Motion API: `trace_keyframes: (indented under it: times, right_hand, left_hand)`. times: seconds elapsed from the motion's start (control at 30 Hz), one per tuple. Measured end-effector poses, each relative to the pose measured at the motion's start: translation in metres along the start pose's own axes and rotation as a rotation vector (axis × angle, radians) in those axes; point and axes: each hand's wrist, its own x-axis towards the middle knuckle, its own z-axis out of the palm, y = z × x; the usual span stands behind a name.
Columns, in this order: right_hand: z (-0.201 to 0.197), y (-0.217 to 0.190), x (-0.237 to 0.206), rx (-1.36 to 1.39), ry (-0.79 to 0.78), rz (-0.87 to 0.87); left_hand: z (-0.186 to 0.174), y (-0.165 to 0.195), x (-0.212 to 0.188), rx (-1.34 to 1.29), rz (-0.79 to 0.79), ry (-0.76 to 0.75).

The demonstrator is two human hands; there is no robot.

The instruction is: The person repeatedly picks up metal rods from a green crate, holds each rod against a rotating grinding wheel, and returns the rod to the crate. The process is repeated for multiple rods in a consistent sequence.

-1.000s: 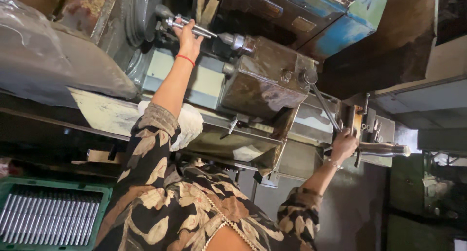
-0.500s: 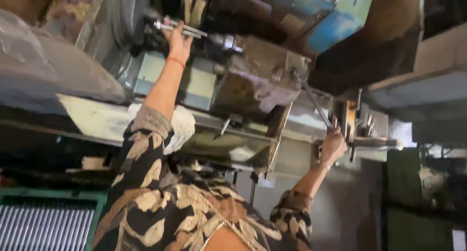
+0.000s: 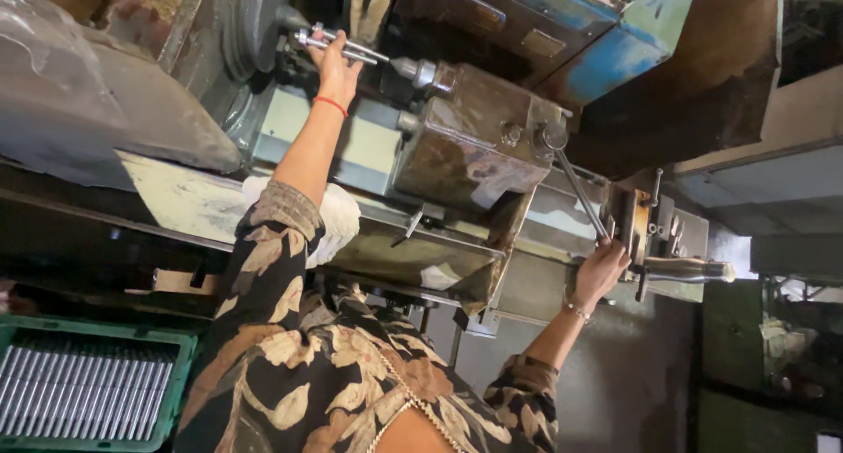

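A person leans over a lathe (image 3: 465, 146), seen from above the head. The left hand (image 3: 335, 62) is closed around a steel rod (image 3: 342, 46) held at the chuck (image 3: 250, 32). The right hand (image 3: 601, 269) grips the long lever (image 3: 575, 185) by the tailstock (image 3: 479, 137). A good hold likely keeps the rod level and in line with the chuck while the lever moves slowly. A green crate (image 3: 180, 365) of similar rods sits lower left.

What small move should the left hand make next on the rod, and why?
Probably the left hand should push the rod a little further into the chuck. The fingers already grip the rod at the chuck mouth, while the right hand holds the lever, seemingly ready to clamp.
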Motion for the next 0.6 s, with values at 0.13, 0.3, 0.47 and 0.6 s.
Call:
trace_keyframes:
  times: [0.13, 0.3, 0.47, 0.6]
  right_hand:
    - [0.002, 0.006, 0.0, -0.145, -0.195, 0.166]
    - [-0.001, 0.003, -0.005, 0.116, -0.002, -0.077]
    - [-0.016, -0.009, 0.015, 0.107, -0.065, -0.043]
    - [-0.019, -0.008, -0.004, 0.33, 0.14, -0.041]
  left_hand:
    - [0.001, 0.0, -0.003, 0.015, 0.025, -0.008]
    - [0.008, 0.003, -0.006, 0.028, 0.041, 0.003]
    - [0.01, 0.003, -0.004, 0.045, 0.017, 0.016]
    - [0.015, 0.001, 0.003, 0.29, -0.024, 0.239]
